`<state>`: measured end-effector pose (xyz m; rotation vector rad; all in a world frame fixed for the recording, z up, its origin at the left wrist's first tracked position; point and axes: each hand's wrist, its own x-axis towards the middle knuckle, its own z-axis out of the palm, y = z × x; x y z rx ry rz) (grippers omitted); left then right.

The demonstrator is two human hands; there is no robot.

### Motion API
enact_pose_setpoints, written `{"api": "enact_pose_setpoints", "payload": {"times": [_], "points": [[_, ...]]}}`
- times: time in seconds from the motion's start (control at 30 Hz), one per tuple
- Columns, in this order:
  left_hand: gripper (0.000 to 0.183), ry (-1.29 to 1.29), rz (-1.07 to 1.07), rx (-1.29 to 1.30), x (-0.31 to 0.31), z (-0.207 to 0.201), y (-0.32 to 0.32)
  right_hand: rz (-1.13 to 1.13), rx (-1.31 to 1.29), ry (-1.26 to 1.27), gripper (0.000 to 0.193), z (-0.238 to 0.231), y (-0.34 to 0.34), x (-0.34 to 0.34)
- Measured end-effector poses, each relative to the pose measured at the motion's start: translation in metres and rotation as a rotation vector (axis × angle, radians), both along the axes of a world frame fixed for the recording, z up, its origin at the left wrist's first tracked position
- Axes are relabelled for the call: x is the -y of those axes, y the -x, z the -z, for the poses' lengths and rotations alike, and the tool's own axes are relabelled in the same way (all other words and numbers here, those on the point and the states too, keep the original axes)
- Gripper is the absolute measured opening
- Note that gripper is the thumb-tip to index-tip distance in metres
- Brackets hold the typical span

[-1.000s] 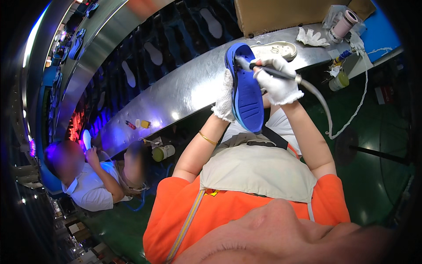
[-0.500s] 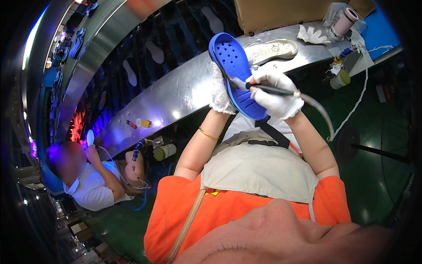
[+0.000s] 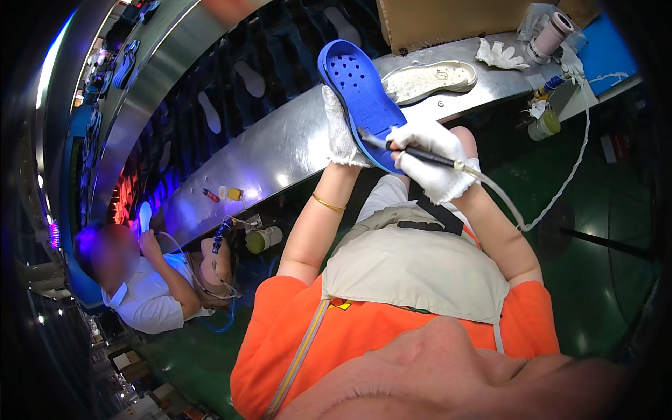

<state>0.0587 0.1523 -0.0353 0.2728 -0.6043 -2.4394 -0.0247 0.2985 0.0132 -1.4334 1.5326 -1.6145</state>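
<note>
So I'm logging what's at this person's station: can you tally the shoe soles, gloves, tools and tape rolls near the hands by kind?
Blue sole, held by the gloved left hand: 1
White sole on the metal bench: 1
Pen-like tool with hose, in the gloved right hand: 1
Spare white gloves on the bench: 1 pile
Tape roll: 1
Total: 5

Factory line, green floor.
Curved steel bench (image 3: 280, 150) runs left to far right; glossy green floor (image 3: 595, 280) near right; blue-violet light (image 3: 143, 210) at left.
</note>
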Motion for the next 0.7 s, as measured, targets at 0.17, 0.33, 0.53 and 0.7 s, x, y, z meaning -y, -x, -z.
{"api": "enact_pose_setpoints", "payload": {"times": [0.17,0.33,0.53,0.7], "points": [[0.074,-0.082,-0.013,-0.118,-0.001,-0.005,-0.004,0.019,0.183,-0.275,0.010,-0.011,0.015,0.000],[0.073,-0.305,0.140,-0.427,-0.025,-0.001,-0.010,0.098,0.355,-0.097,0.011,0.002,0.028,0.001],[0.074,-0.178,0.218,-0.435,-0.005,0.030,0.002,-0.057,0.193,0.016,0.012,0.001,-0.002,-0.006],[0.073,-0.073,0.039,-0.183,-0.016,-0.015,-0.006,-0.002,0.290,-0.022,0.011,-0.001,0.006,-0.002]]}}
